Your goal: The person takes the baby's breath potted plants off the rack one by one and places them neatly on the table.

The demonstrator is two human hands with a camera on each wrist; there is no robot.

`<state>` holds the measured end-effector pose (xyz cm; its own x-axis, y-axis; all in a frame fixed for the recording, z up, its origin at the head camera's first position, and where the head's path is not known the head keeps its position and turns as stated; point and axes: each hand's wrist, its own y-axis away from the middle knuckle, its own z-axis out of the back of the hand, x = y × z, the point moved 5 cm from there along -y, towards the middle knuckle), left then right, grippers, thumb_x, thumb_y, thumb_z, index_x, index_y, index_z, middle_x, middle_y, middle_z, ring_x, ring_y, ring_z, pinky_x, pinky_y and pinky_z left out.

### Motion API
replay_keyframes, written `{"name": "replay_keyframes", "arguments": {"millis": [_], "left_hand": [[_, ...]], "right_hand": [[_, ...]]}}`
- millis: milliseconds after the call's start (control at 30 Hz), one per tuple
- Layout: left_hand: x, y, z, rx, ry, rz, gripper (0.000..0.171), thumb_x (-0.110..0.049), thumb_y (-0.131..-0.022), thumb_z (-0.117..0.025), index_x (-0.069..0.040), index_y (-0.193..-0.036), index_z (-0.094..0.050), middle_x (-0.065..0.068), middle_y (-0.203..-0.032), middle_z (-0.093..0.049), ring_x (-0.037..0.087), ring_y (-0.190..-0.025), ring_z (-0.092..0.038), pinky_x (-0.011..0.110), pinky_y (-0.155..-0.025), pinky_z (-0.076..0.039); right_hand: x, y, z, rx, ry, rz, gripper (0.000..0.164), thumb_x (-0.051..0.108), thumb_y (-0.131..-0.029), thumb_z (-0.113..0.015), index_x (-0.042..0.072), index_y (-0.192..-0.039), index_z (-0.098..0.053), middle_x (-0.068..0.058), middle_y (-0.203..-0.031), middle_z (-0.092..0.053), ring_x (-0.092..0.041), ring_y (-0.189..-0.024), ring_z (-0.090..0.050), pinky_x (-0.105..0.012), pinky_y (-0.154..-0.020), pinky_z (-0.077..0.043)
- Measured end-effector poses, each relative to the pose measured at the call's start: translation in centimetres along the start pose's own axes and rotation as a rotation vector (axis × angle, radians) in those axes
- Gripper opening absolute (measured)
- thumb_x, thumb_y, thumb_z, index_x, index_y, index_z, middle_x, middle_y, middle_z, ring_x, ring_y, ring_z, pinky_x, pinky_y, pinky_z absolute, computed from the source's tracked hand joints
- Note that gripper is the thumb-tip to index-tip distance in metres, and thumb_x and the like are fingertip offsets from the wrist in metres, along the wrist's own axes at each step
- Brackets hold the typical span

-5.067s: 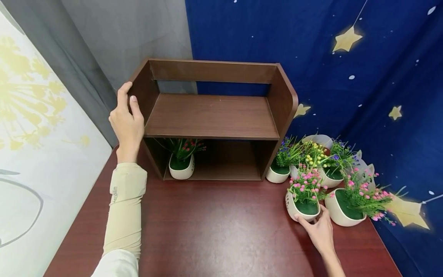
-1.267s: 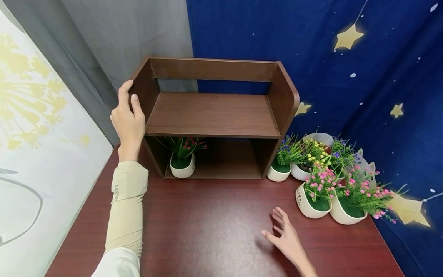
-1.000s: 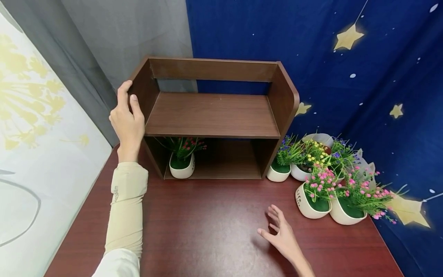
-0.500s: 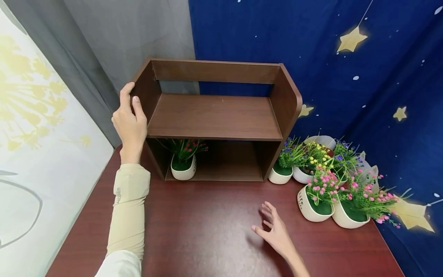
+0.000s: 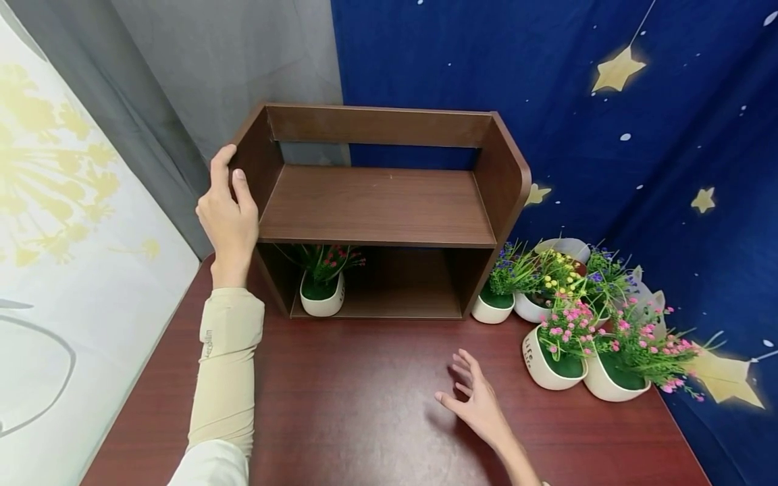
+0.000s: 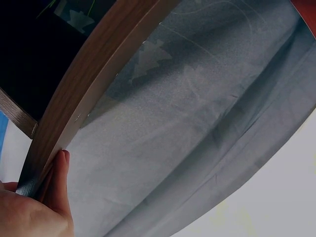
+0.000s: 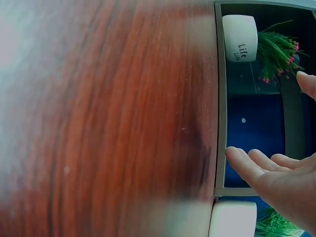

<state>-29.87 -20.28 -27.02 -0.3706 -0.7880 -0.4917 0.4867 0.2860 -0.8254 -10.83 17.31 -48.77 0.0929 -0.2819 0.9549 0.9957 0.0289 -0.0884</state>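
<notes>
My left hand [image 5: 227, 216] grips the upper left side panel of a dark brown wooden shelf [image 5: 377, 206]. In the left wrist view, fingers and thumb lie on either side of that panel [image 6: 74, 89]. Over the table, apart from everything, my right hand [image 5: 477, 401] is held with fingers spread and nothing in them. A white pot with red-flowered grass [image 5: 322, 297] stands in the lower compartment at the left. Nearest the right hand is a white "Life" pot [image 5: 537, 364] with pink flowers, touching or close beside another pink-flowered pot [image 5: 614, 378].
Between the shelf and the blue star curtain [image 5: 608, 148] stand more potted plants: a blue-flowered one [image 5: 494, 307], a yellow-flowered one [image 5: 529, 307] and another blue-flowered one behind. A white patterned panel [image 5: 73, 236] borders the reddish-brown table [image 5: 365, 398] on the left.
About five seconds ago my right hand held the pink-flowered "Life" pot. It has let go and drifted left; the pot stands farther right, near its neighbour. My left hand stays on the shelf.
</notes>
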Motion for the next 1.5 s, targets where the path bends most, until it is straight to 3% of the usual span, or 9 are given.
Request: {"name": "replay_keyframes", "arguments": {"millis": [1500], "left_hand": [[0.1,0.1,0.0,-0.01,0.009,-0.001,0.035,-0.026,-0.098,-0.04,-0.023,-0.13,-0.053,0.012,-0.062,-0.044,0.021,-0.046,-0.027,0.033,-0.05,-0.019]], "right_hand": [[1.3,-1.5,-2.9,0.061,-0.051,0.052,0.082,0.002,-0.074,-0.076,-0.002,-0.14,-0.027,-0.025,-0.135,-0.041,-0.046,-0.12,-0.042,-0.055,-0.088,-0.04]]}}
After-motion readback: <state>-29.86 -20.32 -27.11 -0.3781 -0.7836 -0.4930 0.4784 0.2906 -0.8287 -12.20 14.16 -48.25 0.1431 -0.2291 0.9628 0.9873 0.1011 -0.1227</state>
